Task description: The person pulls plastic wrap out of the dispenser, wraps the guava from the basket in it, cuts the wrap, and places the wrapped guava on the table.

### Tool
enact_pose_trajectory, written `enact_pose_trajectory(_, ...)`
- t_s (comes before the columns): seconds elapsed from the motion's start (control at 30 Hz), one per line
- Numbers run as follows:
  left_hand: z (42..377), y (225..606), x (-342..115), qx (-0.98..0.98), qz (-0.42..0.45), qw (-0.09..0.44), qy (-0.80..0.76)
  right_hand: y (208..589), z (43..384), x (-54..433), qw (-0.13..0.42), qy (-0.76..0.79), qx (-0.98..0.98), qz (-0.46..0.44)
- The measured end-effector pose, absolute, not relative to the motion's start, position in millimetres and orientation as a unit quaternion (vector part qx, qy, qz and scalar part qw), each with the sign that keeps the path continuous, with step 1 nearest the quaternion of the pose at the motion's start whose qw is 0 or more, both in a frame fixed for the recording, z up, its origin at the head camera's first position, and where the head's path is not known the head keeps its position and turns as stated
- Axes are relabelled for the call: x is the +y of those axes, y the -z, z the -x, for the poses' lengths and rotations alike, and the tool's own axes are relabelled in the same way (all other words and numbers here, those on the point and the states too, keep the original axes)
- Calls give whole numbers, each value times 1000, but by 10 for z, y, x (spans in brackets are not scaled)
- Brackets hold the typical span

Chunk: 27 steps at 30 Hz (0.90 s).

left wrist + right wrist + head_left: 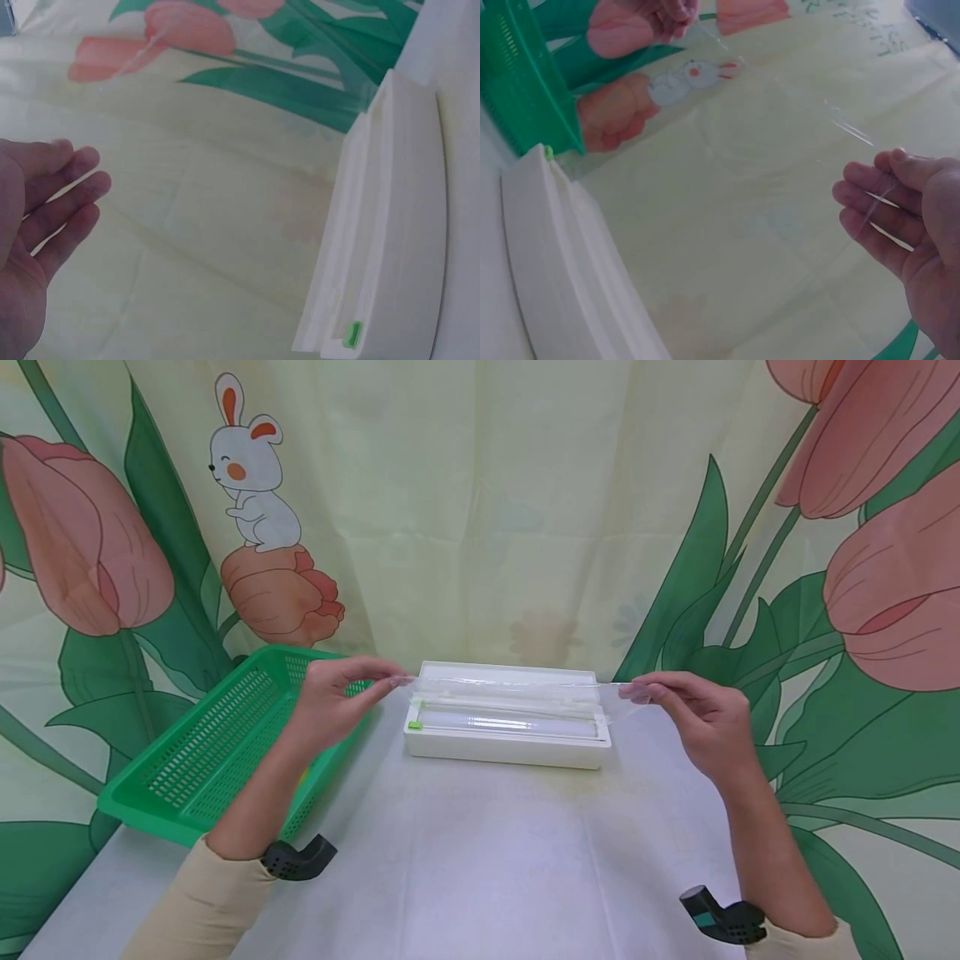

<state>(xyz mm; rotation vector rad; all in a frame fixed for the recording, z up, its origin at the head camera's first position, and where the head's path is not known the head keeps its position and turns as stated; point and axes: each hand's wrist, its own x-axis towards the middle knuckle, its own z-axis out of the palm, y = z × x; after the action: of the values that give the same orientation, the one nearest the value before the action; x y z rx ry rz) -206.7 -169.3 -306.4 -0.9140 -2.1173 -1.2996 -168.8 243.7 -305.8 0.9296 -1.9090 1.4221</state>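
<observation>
A sheet of clear plastic wrap is stretched between my two hands, over a white cling film dispenser box. My left hand pinches one corner of the film between thumb and fingers, at the box's left end. The opposite corner is pinched by my right hand, beyond the box's right end. Inside the box lies a roll of film, and a small green slider sits at its front left. In the right wrist view the film's edge shows as thin shiny lines near the right hand's fingers.
A green perforated plastic basket stands to the left, partly behind my left forearm. White cloth covers the table. Behind it hangs a curtain printed with tulips and a rabbit. A black wrist camera is strapped on each wrist.
</observation>
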Motion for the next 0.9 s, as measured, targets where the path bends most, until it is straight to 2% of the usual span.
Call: enact_pose_trajectory(0.9,1939,2872,-1748,-751,387,290,449,2876,1527,2417,319,-538,-678,-387)
